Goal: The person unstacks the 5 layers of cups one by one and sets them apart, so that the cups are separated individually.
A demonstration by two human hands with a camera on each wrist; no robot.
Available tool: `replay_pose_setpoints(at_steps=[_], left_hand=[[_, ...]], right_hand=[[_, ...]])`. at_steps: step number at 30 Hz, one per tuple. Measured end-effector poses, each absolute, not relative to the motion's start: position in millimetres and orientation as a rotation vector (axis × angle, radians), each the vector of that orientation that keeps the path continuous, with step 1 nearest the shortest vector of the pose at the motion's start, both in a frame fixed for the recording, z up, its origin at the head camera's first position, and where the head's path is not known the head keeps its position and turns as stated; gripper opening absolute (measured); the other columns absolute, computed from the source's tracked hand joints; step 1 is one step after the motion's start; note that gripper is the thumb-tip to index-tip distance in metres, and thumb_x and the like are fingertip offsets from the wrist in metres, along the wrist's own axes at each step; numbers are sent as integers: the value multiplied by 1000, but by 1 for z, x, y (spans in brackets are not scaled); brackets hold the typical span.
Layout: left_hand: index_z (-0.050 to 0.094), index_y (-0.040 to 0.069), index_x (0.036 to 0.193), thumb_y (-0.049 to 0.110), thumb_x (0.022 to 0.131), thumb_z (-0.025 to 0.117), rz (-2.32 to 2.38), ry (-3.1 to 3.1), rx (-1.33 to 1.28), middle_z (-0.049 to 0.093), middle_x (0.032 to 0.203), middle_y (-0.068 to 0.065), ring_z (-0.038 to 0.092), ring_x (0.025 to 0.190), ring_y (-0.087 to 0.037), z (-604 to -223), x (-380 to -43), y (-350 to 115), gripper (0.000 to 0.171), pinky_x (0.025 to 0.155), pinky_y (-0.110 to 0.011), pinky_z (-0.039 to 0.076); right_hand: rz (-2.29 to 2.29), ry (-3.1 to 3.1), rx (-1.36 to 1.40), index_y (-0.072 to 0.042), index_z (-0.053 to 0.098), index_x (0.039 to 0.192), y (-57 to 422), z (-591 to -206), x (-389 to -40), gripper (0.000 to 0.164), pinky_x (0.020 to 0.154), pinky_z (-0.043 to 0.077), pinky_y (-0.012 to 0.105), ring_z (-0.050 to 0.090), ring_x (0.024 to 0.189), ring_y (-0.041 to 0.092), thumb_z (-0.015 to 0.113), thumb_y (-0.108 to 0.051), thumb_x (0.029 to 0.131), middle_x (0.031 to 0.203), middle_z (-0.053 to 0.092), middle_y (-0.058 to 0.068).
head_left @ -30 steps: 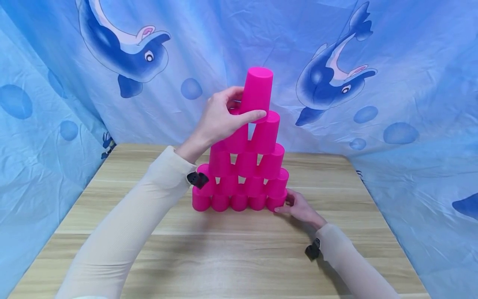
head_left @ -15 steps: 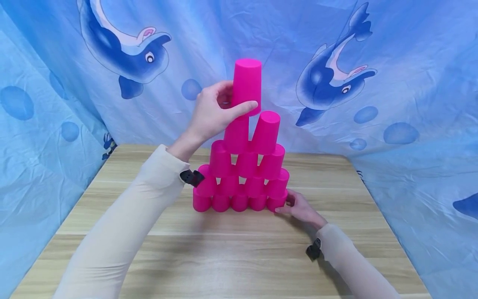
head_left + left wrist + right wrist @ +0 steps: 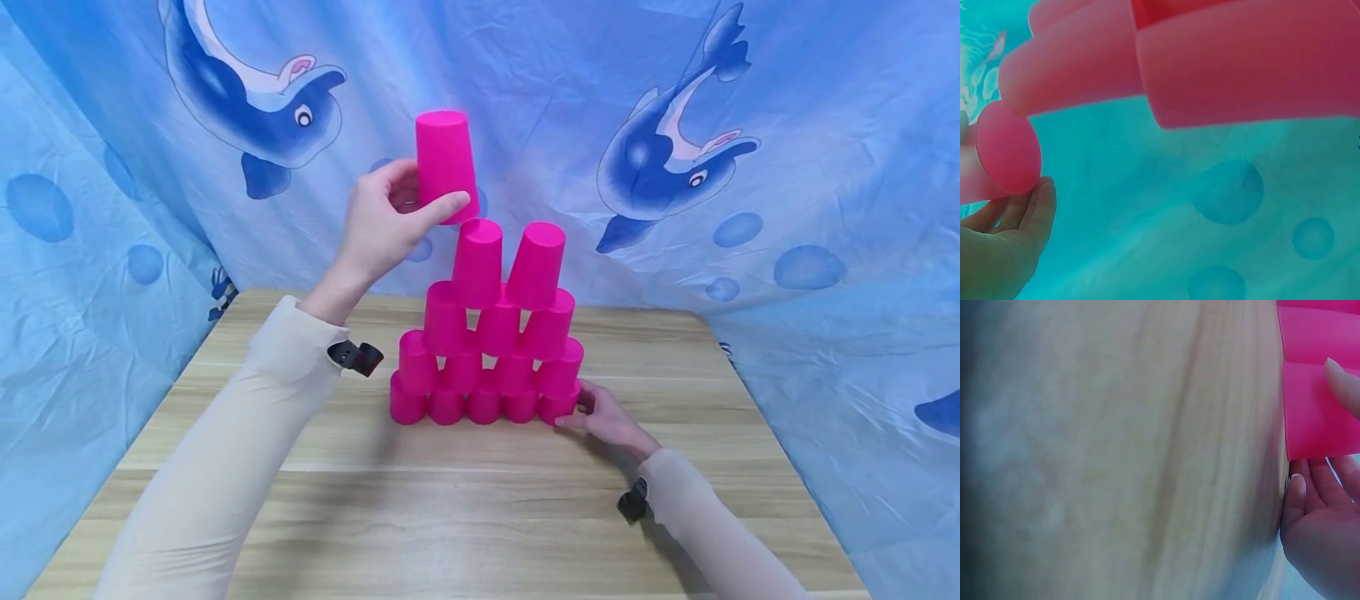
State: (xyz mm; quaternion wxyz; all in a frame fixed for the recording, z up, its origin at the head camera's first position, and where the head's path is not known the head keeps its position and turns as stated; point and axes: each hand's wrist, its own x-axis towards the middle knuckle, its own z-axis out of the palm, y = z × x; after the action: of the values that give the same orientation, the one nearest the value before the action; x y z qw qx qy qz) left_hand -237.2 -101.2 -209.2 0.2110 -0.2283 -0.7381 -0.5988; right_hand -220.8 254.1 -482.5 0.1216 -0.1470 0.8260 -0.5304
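Note:
My left hand (image 3: pixel 381 218) grips a pink cup (image 3: pixel 444 158), bottom up, above and left of a pyramid of pink cups (image 3: pixel 497 329). In the left wrist view the held cup (image 3: pixel 1010 150) shows its open mouth close to the pyramid's upper cups (image 3: pixel 1072 69). Two upside-down cups form the pyramid's top row, with three below them and wider rows under those. At the lower right corner, my right hand (image 3: pixel 606 417) holds the end cup (image 3: pixel 557 408). The right wrist view shows the thumb (image 3: pixel 1344 390) on that cup's face and the other fingers by its side.
The pyramid stands on a wood-grain table (image 3: pixel 480 517). A blue curtain (image 3: pixel 510 75) printed with dolphins hangs behind and along both sides. Small black cameras (image 3: pixel 356 357) sit on both wrists of the pale sleeves.
My left hand has lifted the cup off the pyramid's top and carried it left, uncovering the two-cup row. The right hand stays at the lower right cup.

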Motion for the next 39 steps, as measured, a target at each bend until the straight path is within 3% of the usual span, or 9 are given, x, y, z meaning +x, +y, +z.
replay_pose_setpoints(at_steps=[9, 19, 25, 34, 39], left_hand=[[62, 11, 123, 34, 82, 75, -1625, -2127, -486, 66, 110, -5, 63, 97, -20, -232, -240, -134, 49, 82, -31, 51], [62, 8, 121, 41, 79, 77, -1537, -2251, -273, 65, 108, -10, 62, 93, -21, -270, -250, -159, 56, 76, -29, 51], [57, 3, 123, 39, 80, 76, -1472, -2348, -144, 64, 109, -16, 63, 94, -27, -297, -255, -179, 60, 72, -27, 51], [49, 4, 130, 51, 77, 75, -1472, -2499, 41, 59, 119, -17, 57, 105, -31, -337, -255, -208, 75, 80, -43, 50], [48, 1, 131, 49, 79, 74, -1455, -2508, 60, 57, 120, -20, 55, 107, -35, -350, -250, -218, 74, 83, -46, 49]], right_hand=[[-1502, 2437, -414, -8, 55, 127, 245, -453, -205, 52, 94, 42, 53, 55, 110, 29, 77, -8, 79, 119, 60, 7], [-1481, 2427, -374, -10, 54, 129, 246, -451, -205, 55, 97, 40, 52, 53, 113, 29, 78, -8, 79, 121, 60, 5], [-1478, 2445, -367, -11, 54, 130, 250, -465, -213, 57, 98, 39, 53, 53, 113, 28, 78, -8, 79, 121, 59, 5], [-1494, 2459, -372, -17, 56, 127, 254, -481, -220, 58, 97, 40, 50, 54, 111, 24, 82, -17, 76, 120, 60, 1], [-1512, 2450, -401, -17, 56, 126, 253, -481, -218, 56, 98, 40, 50, 55, 113, 24, 81, -15, 77, 120, 61, 1]])
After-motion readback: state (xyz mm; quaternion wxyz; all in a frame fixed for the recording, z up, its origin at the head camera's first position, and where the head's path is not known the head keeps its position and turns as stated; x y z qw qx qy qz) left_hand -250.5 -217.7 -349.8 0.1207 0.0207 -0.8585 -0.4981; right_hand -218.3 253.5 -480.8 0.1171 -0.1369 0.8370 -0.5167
